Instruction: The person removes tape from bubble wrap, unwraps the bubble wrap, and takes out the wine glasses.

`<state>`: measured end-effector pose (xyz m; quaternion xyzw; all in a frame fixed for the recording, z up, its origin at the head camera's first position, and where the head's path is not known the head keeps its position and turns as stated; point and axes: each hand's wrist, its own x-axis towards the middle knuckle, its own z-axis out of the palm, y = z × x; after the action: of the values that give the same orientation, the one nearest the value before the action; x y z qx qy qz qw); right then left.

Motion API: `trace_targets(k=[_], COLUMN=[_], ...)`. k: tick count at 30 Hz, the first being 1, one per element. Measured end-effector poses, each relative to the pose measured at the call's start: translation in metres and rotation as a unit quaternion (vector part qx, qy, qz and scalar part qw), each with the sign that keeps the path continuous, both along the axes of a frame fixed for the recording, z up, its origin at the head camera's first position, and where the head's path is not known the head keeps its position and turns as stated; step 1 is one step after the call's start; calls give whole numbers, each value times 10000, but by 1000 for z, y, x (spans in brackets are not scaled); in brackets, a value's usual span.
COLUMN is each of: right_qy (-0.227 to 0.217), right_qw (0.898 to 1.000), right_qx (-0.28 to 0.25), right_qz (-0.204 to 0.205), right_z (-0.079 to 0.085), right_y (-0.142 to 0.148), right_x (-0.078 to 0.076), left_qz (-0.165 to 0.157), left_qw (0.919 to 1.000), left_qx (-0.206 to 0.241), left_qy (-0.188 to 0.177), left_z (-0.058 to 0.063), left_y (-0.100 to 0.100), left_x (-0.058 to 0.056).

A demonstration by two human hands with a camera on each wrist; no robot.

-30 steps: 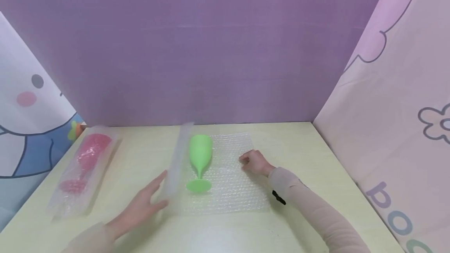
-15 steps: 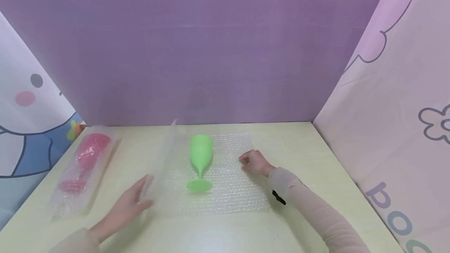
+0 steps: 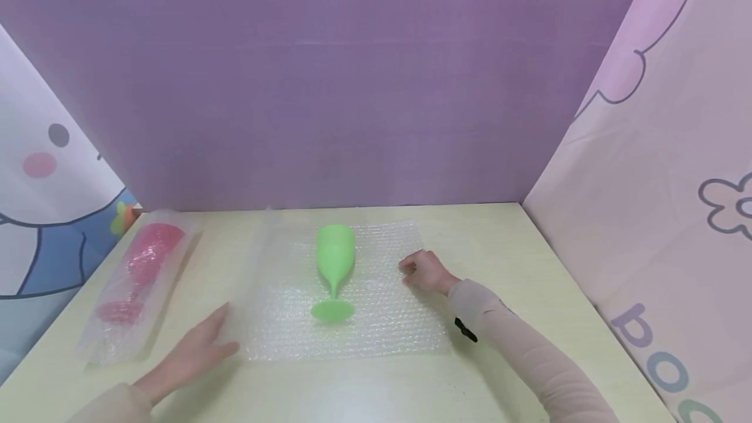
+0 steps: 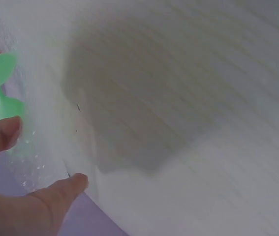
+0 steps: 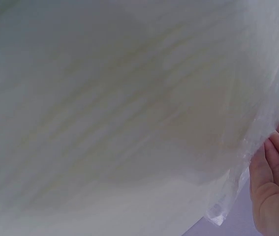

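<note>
Far left I've got a pink glass (image 3: 141,265) in a bag, well clear of my fingers. My left hand (image 3: 196,351) lies flat on the counter (image 3: 529,266), fingers straight and a bit apart, tips touching the left edge of the bubble wrap (image 3: 376,318). The green glass (image 3: 335,266) lies on its side on the wrap, between both hands. My right hand (image 3: 424,271) rests on the wrap's right part, fingers curled; can't tell if they pinch it.
</note>
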<state>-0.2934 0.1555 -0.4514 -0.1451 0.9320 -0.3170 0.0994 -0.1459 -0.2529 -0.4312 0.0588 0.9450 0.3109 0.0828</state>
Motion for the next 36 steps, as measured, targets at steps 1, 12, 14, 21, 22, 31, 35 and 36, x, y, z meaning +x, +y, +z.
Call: trace_targets(k=[1,12,14,21,22,31,35,36], right_qy=[-23,-59,-64,-96,-103,-34,-36,-43], right_qw=[10000,9999,9999,9999,9999,9999,9998,9998], right_qx=[1,-89,-97,-58,-68,-135,-119,-127], right_qz=[-15,-72,-51,-59,-73,-97,-124,-138], right_z=[0,3,2,-4,-4,-3,-3,-3], right_y=[0,0,0,2,2,1,0,0], right_x=[0,-1,-1,-1,-1,-1,-1,-1], left_qz=[-18,-1220,-1483,-1926,-1943,-1855,-1625,-1544], left_qw=[10000,9745,9748,9773,9777,9825,9867,9880], left_qx=[-82,-924,-985,-716,-647,-120,-9,15], left_qy=[18,1640,1343,523,458,58,36,10], left_z=[0,26,33,22,18,-11,-24,-27], left_y=[-1,27,33,36,35,8,-2,-3], left_x=[0,-23,-35,-77,-82,-101,-106,-107])
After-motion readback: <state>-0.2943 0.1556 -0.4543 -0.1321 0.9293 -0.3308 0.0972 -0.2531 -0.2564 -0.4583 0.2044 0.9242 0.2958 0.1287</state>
